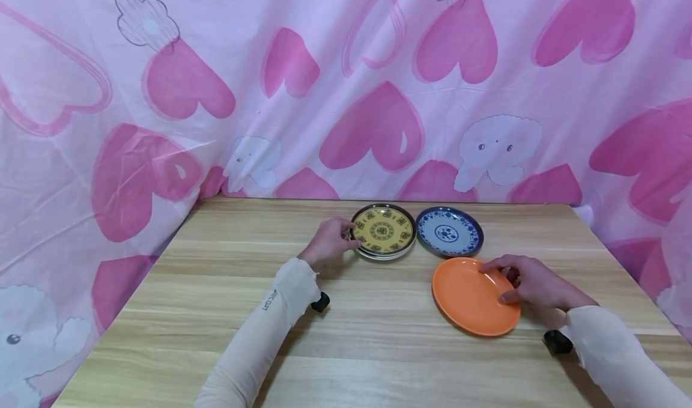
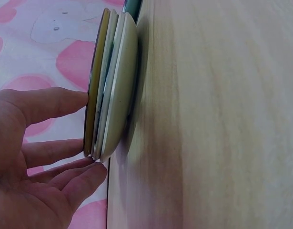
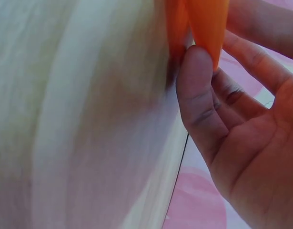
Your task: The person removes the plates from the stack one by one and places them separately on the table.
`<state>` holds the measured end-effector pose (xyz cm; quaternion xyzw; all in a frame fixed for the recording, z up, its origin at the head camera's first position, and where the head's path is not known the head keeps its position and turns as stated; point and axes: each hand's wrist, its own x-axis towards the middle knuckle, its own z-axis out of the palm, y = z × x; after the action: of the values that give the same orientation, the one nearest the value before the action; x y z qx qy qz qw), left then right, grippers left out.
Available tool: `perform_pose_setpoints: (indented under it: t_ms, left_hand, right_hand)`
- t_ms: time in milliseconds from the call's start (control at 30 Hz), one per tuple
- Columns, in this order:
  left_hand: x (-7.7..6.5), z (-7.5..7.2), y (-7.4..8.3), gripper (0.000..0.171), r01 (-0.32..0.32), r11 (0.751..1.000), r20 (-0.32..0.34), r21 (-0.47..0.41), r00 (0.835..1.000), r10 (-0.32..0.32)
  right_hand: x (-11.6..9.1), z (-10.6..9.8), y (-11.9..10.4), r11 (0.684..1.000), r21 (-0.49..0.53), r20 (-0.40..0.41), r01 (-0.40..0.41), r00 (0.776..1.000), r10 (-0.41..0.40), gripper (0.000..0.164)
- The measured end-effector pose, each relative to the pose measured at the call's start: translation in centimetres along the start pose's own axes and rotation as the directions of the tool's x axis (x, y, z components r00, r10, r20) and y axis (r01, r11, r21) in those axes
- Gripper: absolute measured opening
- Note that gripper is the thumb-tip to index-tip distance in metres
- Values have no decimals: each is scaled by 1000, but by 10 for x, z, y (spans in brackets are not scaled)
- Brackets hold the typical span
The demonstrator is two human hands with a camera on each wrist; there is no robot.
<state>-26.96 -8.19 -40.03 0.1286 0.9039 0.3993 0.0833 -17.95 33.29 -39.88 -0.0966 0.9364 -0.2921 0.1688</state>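
At the back of the table, a yellow patterned plate (image 1: pixel 382 231) with a dark rim lies on top of a stack of pale plates (image 2: pixel 120 90). My left hand (image 1: pixel 331 240) grips the stack's left edge, its thumb and fingers spread around the rims. An orange plate (image 1: pixel 470 297) is nearer the front, to the right. Its right rim is held by my right hand (image 1: pixel 537 283), with the thumb and fingers set apart along the edge. In the right wrist view, fingers (image 3: pixel 198 88) touch the orange rim close to the tabletop.
A blue-and-white plate (image 1: pixel 449 232) with a dark rim lies right of the stack, just behind the orange one. The wooden table (image 1: pixel 367 336) ends at a pink heart-patterned cloth (image 1: pixel 346 95) behind. A black wrist device (image 1: pixel 321 301) is under the left sleeve.
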Motion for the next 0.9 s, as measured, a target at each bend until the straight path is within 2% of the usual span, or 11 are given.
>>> perform_pose_setpoints:
  t_ms: [167, 300, 500, 700, 833, 900]
  left_hand:
    - [0, 0, -1, 54, -1, 1000, 3, 10, 1000, 1]
    - [0, 0, 0, 54, -4, 1000, 2, 18, 1000, 4]
    - [2, 0, -1, 54, -16, 999, -5, 33, 1000, 16]
    - [1, 1, -1, 55, -7, 1000, 0, 26, 1000, 7]
    - [-1, 1, -1, 56, 13, 1000, -1, 9, 1000, -13]
    - [-1, 2, 0, 56, 8, 1000, -5, 12, 1000, -8]
  right_hand:
    - [0, -1, 0, 1000, -1, 8, 7, 1000, -7, 62]
    - [1, -3, -1, 1000, 0, 18, -25, 1000, 25, 61]
    - [5, -12, -8, 998, -59, 43, -31, 999, 33, 56]
    - [16, -26, -24, 987, -157, 56, -12, 998, 21, 48]
    - [29, -33, -39, 984, -179, 44, 9, 999, -2, 45]
    - [37, -35, -46, 983, -176, 40, 47, 998, -41, 45]
